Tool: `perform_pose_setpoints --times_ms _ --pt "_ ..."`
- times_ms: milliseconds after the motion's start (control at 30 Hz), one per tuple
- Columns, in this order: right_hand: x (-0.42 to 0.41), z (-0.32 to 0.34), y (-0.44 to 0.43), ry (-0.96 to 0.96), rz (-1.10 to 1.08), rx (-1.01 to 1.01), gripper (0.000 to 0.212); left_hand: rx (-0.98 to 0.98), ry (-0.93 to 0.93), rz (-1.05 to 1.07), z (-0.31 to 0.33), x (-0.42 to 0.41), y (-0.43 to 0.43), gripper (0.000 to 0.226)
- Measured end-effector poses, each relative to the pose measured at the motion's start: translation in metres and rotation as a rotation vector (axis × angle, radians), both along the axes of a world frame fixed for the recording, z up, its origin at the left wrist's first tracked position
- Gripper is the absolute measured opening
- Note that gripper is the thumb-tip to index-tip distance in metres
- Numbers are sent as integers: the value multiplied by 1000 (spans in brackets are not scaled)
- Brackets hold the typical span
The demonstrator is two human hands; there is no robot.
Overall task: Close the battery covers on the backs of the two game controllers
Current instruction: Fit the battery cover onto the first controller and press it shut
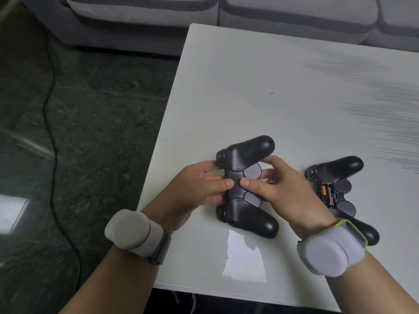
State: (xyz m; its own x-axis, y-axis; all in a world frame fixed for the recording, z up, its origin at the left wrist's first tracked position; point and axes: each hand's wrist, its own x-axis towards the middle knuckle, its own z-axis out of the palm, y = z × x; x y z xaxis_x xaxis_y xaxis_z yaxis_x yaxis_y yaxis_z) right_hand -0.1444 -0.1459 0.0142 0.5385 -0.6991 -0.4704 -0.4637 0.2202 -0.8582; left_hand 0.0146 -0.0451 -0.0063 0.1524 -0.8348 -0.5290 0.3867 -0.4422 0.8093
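Two black game controllers lie back-up on the white table [249,87]. The left controller [247,152] is held from both sides: my left hand [197,189] grips its left edge and my right hand [283,191] grips its right side. Both thumbs press on the centre of its back, where the battery cover sits. The right controller [337,171] rests untouched beside my right wrist, its battery bay uncovered with a battery [327,196] showing. My right wrist hides part of its lower grip.
A grey sofa [204,17] stands beyond the table's far edge. To the left is dark stone floor [90,132] with a black cable [51,123] running along it. The table's left edge and near edge are close to my hands.
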Motion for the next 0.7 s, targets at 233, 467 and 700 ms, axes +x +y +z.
perform_pose_setpoints --times_ms 233,467,700 --pt "2 -15 4 -47 109 8 36 20 -71 0 -3 2 1 40" --pt "13 -27 19 130 103 -301 26 88 -258 118 -11 0 3 34" --pt "-1 -20 8 305 75 -570 37 145 -256 156 -11 -1 1 26"
